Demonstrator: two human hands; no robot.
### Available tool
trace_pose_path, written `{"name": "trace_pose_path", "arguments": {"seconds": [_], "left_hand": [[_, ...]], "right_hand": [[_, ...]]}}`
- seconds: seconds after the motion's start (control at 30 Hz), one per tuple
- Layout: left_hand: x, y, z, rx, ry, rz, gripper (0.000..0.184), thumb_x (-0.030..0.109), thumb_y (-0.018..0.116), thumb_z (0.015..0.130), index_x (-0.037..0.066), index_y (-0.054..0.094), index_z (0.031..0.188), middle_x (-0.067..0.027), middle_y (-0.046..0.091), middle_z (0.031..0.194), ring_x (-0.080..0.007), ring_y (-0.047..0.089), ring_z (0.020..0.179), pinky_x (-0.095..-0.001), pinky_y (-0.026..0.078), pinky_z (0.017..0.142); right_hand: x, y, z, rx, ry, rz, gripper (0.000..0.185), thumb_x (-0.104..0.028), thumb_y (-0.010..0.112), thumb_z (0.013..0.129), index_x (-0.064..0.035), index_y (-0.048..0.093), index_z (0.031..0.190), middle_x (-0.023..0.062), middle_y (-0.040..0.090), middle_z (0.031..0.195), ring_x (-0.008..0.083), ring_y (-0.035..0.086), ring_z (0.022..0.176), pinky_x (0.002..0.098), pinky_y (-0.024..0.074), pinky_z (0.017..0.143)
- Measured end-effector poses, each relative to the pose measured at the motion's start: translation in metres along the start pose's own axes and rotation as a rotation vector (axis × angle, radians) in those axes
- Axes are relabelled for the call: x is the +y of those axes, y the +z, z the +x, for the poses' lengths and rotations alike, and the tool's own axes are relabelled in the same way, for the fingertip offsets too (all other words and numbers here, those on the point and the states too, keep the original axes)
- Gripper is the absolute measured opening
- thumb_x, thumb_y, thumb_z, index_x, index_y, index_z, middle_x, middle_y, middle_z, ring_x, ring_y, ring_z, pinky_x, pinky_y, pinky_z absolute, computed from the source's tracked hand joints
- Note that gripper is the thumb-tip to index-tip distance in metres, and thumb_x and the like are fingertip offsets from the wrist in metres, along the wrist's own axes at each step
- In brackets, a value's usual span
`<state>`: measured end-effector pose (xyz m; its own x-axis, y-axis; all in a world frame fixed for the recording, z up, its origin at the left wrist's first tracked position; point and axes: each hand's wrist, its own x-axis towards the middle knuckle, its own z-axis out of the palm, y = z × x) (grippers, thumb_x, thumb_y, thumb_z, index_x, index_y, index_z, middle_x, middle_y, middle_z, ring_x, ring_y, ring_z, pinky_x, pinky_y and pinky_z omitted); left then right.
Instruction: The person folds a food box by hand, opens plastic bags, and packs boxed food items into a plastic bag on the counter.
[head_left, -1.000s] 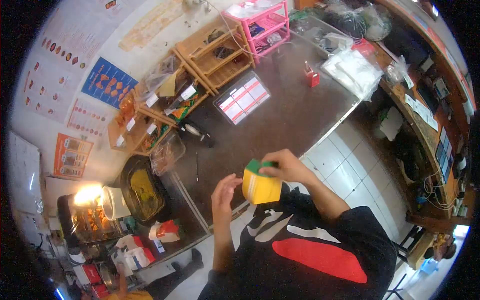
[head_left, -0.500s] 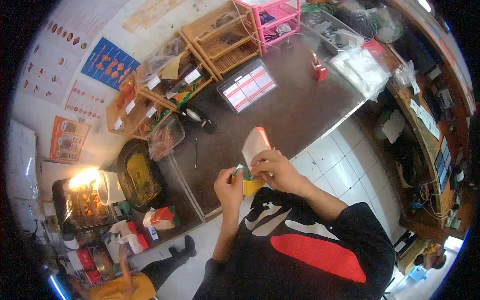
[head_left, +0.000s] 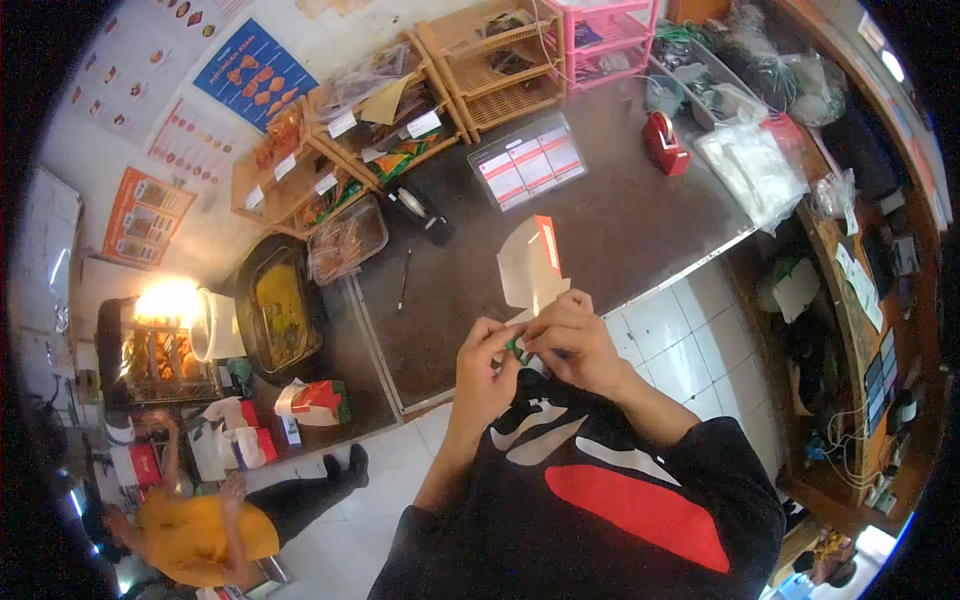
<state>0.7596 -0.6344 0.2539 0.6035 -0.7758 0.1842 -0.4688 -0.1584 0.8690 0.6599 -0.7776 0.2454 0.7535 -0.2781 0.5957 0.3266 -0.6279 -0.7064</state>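
By the edge of the long dark-brown counter [head_left: 445, 280] there's an open, off-white cardboard carton [head_left: 526, 268] with an orange-red edge, held in the right hand [head_left: 575, 347] and left hand [head_left: 488, 366], their fingers pinched close together on its small green flap [head_left: 517, 349].

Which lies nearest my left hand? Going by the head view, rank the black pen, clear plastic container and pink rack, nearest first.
1. Black pen: ahead and left of the left hand.
2. Clear plastic container: beyond the pen, farther left.
3. Pink rack: far ahead, to the right.
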Motion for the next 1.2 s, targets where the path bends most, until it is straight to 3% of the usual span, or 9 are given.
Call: {"name": "trace_pose_path", "arguments": {"seconds": [0.43,0.53,0.63,0.77,0.83,0.93,0.97,1.1,1.2], "left_hand": [[0.011,-0.003,0.005,-0.143,0.008,0.072,0.035,-0.007,0.05,0.074,-0.004,0.06,0.107,-0.015,0.05,0.086,-0.0285,0.054,0.078,-0.0337,0.044,0.069],[0.009,-0.006,0.006,-0.212,0.039,0.108,0.038,-0.006,0.05,0.074,-0.003,0.058,0.111,-0.0142,0.051,0.087,-0.0272,0.053,0.079,-0.0319,0.044,0.069],[0.016,-0.001,0.007,-0.247,0.075,0.133,0.045,-0.004,0.049,0.073,-0.002,0.053,0.118,-0.0143,0.052,0.088,-0.0282,0.053,0.081,-0.0336,0.043,0.073],[0.01,0.006,0.004,-0.3,0.099,0.094,0.053,-0.001,0.05,0.071,0.0,0.048,0.124,-0.0143,0.053,0.087,-0.031,0.052,0.086,-0.0387,0.04,0.083],[0.013,0.006,0.01,-0.183,0.149,0.035,0.044,0.001,0.053,0.075,-0.001,0.052,0.119,-0.0105,0.058,0.087,-0.0236,0.055,0.086,-0.0348,0.042,0.082],[0.001,0.006,0.015,-0.233,-0.235,-0.058,0.035,0.003,0.058,0.08,-0.002,0.054,0.115,-0.0071,0.06,0.089,-0.0161,0.057,0.085,-0.0292,0.044,0.08],[-0.031,0.01,0.012,-0.171,-0.166,-0.143,0.029,0.005,0.06,0.083,-0.003,0.056,0.111,-0.0067,0.062,0.093,-0.0125,0.058,0.083,-0.025,0.045,0.077],[-0.039,-0.003,0.011,0.006,-0.255,-0.518,0.029,0.006,0.06,0.081,-0.003,0.057,0.108,-0.0101,0.061,0.1,-0.0183,0.059,0.09,-0.0276,0.045,0.081],[-0.045,-0.006,0.009,0.086,-0.23,-1.021,0.036,0.003,0.057,0.079,-0.003,0.05,0.114,-0.0135,0.059,0.106,-0.0193,0.058,0.094,-0.0294,0.045,0.081]], "right_hand": [[0.003,-0.001,0.001,-0.048,0.086,-0.103,0.02,0.001,0.074,0.062,-0.011,0.064,0.074,0.0002,0.063,0.084,0.0182,0.058,0.081,0.0317,0.0366,0.075],[0.022,-0.006,-0.002,-0.16,0.178,0.203,0.02,-0.001,0.074,0.064,-0.0102,0.062,0.078,0.0053,0.061,0.084,0.0218,0.061,0.078,0.0315,0.0439,0.07],[0.019,-0.024,0.005,-0.28,0.494,0.335,0.026,-0.005,0.075,0.069,-0.0069,0.06,0.09,0.0065,0.062,0.088,0.0193,0.062,0.079,0.0289,0.0476,0.065],[0.04,-0.024,-0.004,-0.481,0.634,0.725,0.03,-0.007,0.072,0.076,-0.0039,0.055,0.101,0.0056,0.063,0.082,0.0114,0.059,0.071,0.0274,0.0456,0.062],[0.041,-0.027,-0.002,-0.404,0.603,0.59,0.029,-0.006,0.071,0.077,-0.0041,0.055,0.101,0.0053,0.064,0.082,0.0104,0.059,0.073,0.0266,0.0455,0.063],[0.046,-0.017,-0.01,-0.188,0.498,0.388,0.032,-0.006,0.069,0.076,-0.0055,0.057,0.105,0.006,0.066,0.087,0.0167,0.061,0.079,0.0295,0.0471,0.071],[0.041,-0.025,-0.003,-0.089,0.42,0.234,0.033,-0.007,0.068,0.075,-0.0061,0.057,0.106,0.007,0.066,0.09,0.0189,0.061,0.082,0.0309,0.0471,0.074],[0.051,-0.053,-0.001,0.138,0.333,-0.125,0.043,-0.01,0.067,0.073,-0.0099,0.057,0.115,0.0129,0.06,0.111,0.0296,0.052,0.108,0.0401,0.0408,0.093],[0.052,-0.049,-0.001,0.013,0.234,-0.178,0.052,-0.013,0.067,0.07,-0.0114,0.055,0.12,0.0138,0.048,0.129,0.0327,0.038,0.126,0.0448,0.0302,0.103]]}}
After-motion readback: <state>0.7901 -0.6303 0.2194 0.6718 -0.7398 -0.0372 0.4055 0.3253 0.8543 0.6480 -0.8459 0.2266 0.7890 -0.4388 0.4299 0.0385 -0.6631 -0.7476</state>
